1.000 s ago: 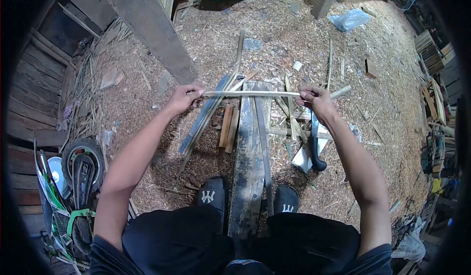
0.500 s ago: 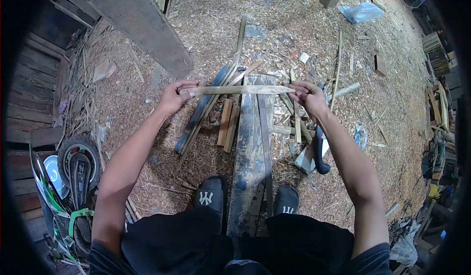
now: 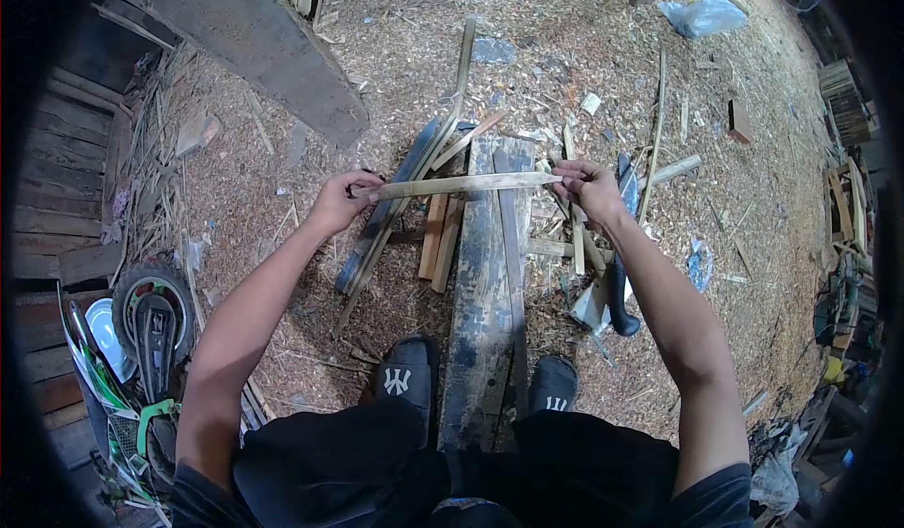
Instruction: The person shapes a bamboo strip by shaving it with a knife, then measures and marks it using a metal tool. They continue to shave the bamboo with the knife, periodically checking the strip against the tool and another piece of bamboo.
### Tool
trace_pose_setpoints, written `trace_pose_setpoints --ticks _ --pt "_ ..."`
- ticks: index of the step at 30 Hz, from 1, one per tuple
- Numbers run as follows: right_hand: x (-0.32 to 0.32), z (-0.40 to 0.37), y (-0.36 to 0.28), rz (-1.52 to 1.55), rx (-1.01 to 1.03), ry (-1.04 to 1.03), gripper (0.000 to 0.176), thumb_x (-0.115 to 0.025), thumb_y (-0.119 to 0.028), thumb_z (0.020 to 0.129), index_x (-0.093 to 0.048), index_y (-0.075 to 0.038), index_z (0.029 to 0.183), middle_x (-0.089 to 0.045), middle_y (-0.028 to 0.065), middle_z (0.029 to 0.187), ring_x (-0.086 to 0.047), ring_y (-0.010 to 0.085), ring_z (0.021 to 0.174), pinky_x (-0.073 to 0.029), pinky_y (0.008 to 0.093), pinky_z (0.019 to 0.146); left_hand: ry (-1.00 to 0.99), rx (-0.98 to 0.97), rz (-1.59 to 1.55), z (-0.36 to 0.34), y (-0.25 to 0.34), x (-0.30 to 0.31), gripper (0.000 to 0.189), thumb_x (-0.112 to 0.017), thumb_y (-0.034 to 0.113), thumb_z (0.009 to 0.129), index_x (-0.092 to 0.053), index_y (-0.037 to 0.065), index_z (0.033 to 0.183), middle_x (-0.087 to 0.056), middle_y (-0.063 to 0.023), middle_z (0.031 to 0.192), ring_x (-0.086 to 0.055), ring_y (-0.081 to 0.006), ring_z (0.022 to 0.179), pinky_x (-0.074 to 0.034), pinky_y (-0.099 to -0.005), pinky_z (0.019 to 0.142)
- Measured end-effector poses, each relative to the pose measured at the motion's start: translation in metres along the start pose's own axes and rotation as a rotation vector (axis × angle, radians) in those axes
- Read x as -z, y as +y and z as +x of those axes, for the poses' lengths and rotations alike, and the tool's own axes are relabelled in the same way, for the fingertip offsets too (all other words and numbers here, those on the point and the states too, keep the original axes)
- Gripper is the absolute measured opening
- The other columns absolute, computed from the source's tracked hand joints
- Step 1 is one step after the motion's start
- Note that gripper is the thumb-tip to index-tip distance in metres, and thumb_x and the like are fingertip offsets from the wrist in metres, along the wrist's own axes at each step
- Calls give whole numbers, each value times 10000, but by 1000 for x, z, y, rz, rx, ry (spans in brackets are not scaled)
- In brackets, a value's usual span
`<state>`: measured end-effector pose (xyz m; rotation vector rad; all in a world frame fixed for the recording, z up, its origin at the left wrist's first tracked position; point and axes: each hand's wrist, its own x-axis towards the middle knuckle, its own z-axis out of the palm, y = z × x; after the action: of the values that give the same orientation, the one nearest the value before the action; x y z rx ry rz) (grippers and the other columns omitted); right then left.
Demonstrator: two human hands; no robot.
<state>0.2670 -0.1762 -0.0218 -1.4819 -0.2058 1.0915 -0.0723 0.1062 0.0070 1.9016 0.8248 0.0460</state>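
Note:
A thin wooden slat (image 3: 463,184), pale and pointed at its right end, spans the gap between my hands above a worn plank (image 3: 478,274). Its left end sits in the closed fingers of my left hand (image 3: 343,202). My right hand (image 3: 593,193) pinches the pointed tip. A narrow dark strip (image 3: 509,255) lies lengthwise on the plank. Just right of the plank, partly behind my right forearm, is a handsaw with a black handle (image 3: 621,307). Short brown wood pieces (image 3: 441,243) lie left of the plank.
Long strips (image 3: 400,194) lie left of the plank, and offcuts are scattered to its right. A thick wooden post (image 3: 273,52) slants in at upper left. A small green-and-black bike (image 3: 141,387) stands at lower left. Wood shavings cover the ground around a plastic bag (image 3: 702,16).
The slat has tilted slightly, its left end now lower than its right. My left hand has dropped a little. The view has shifted slightly.

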Motion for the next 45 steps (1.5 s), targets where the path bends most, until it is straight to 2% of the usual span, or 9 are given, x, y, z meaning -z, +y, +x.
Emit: trace_pose_setpoints --ticks 11,15,17,23,27,29,35,38,45 --pt "-19 0 7 -7 16 -24 287 -472 161 918 -597 106 1171 -651 184 1087 -672 222 962 -598 271 851 339 105 -1056 16 56 2 439 -669 234 949 -513 21 1300 -617 -97 1109 -600 -219 1097 -490 -372 1012" --pt "-35 -4 6 -13 48 -35 262 -497 154 911 -611 113 1143 -668 181 1050 -674 215 949 -587 263 842 352 93 -1338 25 93 -11 255 -622 340 968 -578 89 978 -617 -96 1010 -577 -250 1114 -422 -447 1092" --pt "-38 -8 4 -38 50 -45 261 -494 149 915 -614 110 1144 -673 178 1054 -675 212 952 -581 260 839 377 -32 -1507 36 98 -11 317 -606 350 980 -495 120 792 -527 -54 773 -563 -207 856 -468 -426 993" --pt "-17 -27 -2 -164 68 -67 260 -460 109 956 -622 100 1159 -688 164 1072 -678 192 966 -565 266 820 423 -186 -1354 32 130 -12 457 -508 344 1036 -346 158 651 -299 6 607 -349 -152 599 -410 -342 730" --pt "41 -46 18 -227 71 -74 250 -497 59 957 -636 69 1164 -700 180 1072 -688 185 905 -551 284 734 341 -315 -1225 14 154 -24 468 -451 338 1052 -333 155 638 -300 -3 603 -356 -153 611 -396 -353 727" --pt "65 -71 31 -803 302 66 223 -594 -73 944 -653 30 1133 -697 223 995 -700 294 847 -551 388 734 258 -398 -1177 7 164 -30 462 -434 335 1055 -343 147 642 -301 -7 606 -362 -155 620 -396 -353 738" --pt "83 -162 59 -1177 155 421 364 -675 -256 890 -592 29 1101 -668 308 964 -650 483 910 -520 512 810 121 -486 -956 -19 203 -46 435 -409 329 1056 -432 100 687 -376 -25 634 -414 -167 670 -402 -357 777" --pt "75 -180 70 -1161 -156 452 414 -689 -259 866 -559 65 1089 -658 331 977 -648 483 926 -514 523 816 131 -448 -921 -23 211 -54 420 -445 291 1049 -490 64 699 -430 -37 627 -453 -157 659 -417 -332 736" --pt "71 -163 79 -900 -9 597 402 -706 -307 832 -636 77 928 -671 290 816 -685 417 846 -523 452 752 31 -570 -942 -15 184 -62 527 -480 238 1041 -396 86 544 -349 -22 481 -353 -136 459 -375 -308 602"
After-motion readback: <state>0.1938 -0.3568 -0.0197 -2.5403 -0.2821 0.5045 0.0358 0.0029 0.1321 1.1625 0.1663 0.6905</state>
